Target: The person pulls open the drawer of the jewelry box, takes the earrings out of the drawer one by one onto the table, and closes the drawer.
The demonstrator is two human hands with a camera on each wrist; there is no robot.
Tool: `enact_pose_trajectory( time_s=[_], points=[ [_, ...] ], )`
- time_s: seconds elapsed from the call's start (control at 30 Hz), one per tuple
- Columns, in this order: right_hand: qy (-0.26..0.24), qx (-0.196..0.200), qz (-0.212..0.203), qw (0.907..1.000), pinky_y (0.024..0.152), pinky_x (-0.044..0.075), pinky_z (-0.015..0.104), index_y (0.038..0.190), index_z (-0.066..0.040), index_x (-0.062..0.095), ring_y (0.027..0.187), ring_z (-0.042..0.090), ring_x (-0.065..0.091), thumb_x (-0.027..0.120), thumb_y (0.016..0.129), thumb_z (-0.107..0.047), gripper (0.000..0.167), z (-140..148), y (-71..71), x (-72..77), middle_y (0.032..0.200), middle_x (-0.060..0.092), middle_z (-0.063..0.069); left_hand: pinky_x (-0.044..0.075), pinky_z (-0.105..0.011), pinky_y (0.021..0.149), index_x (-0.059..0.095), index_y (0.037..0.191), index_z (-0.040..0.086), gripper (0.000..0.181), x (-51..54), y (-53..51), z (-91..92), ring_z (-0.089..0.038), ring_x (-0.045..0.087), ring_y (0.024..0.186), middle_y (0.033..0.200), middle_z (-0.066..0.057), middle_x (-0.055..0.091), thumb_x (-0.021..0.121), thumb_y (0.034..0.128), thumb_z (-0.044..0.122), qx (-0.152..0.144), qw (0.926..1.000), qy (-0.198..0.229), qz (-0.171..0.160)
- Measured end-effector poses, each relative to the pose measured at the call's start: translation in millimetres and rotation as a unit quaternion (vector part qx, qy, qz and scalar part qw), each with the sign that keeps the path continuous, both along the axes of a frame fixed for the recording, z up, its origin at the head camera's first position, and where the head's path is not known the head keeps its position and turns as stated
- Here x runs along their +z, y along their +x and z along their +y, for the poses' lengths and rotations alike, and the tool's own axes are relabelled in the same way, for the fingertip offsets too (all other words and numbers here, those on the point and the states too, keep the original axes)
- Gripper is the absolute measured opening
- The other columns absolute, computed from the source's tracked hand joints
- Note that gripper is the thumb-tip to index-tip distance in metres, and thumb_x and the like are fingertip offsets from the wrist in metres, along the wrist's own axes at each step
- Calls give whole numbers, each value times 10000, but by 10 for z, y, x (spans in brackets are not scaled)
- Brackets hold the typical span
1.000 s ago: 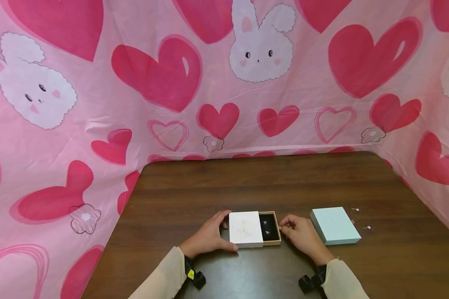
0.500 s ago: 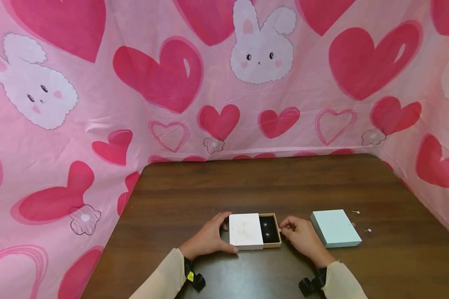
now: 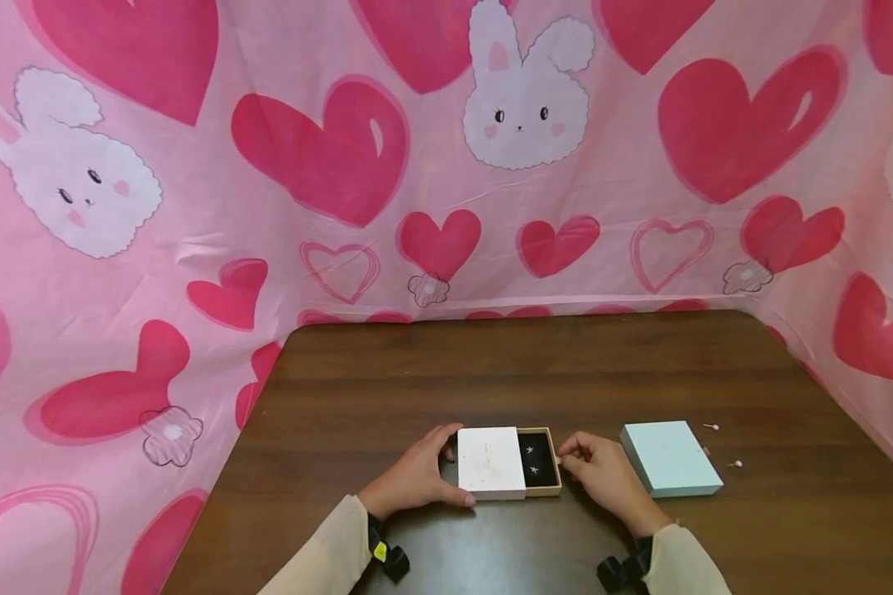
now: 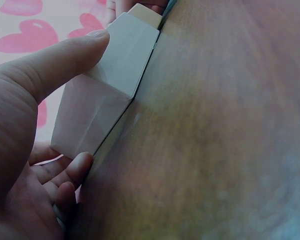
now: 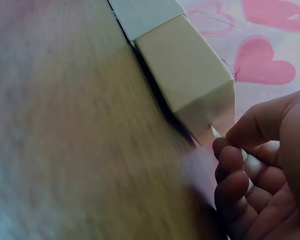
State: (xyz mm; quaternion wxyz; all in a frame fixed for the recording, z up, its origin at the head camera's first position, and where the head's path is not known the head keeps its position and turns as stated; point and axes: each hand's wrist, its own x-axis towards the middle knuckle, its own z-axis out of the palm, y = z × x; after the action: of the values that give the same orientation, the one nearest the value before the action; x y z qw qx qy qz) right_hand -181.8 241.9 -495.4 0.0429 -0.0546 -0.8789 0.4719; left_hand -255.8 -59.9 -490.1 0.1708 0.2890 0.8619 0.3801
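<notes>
A white box sleeve (image 3: 491, 463) lies on the table, with a tan drawer (image 3: 554, 489) partly out of its right side. Two star-shaped stud earrings (image 3: 532, 460) sit on the drawer's black lining. My left hand (image 3: 420, 473) grips the sleeve from the left, thumb (image 4: 80, 52) along the near side and fingers curled at the far corner. At the drawer's right end, my right hand (image 3: 603, 475) pinches a small pale ribbon tab (image 5: 215, 131) between thumb and forefinger. The sleeve hides the rest of the drawer.
A pale mint box (image 3: 671, 459) stands just right of my right hand. Two small pins with pale round heads lie beyond it, one near the far corner (image 3: 713, 427) and one to the right (image 3: 737, 464). A pink heart-and-rabbit cloth (image 3: 432, 165) hangs behind the wooden table (image 3: 417, 372).
Both hands keep their holds, and the drawer stays out by about the same amount. Only the head view has shifted slightly.
</notes>
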Motion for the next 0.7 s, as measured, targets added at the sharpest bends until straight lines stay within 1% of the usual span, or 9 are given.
enact_pose_trajectory(
  time_s=[0.27,0.5,0.7],
  points=[
    [21,50,103,9999,549,457,274,837,-107,684,585,130,539,687,853,-7,101,-1,-4,44,702,602,-19,400,-308,839,393,1444,150,1061,-10,-5,-1,-99,492,975,1117,85,488,885,594,551,0,10000,60,17],
    [97,43,124,9999,548,459,277,836,-100,687,583,136,542,681,859,-14,89,-14,-2,68,699,605,-25,399,-315,835,402,1433,171,1042,-5,-1,-6,-109,488,981,1133,85,484,888,592,551,24,9999,82,-79],
    [210,64,153,9996,560,463,274,827,-124,688,586,127,544,696,856,-25,104,-25,-16,71,680,597,-34,398,-324,843,399,1434,178,1035,-26,-13,-6,-112,483,993,1140,88,484,888,599,546,48,9999,63,-147]
  ],
)
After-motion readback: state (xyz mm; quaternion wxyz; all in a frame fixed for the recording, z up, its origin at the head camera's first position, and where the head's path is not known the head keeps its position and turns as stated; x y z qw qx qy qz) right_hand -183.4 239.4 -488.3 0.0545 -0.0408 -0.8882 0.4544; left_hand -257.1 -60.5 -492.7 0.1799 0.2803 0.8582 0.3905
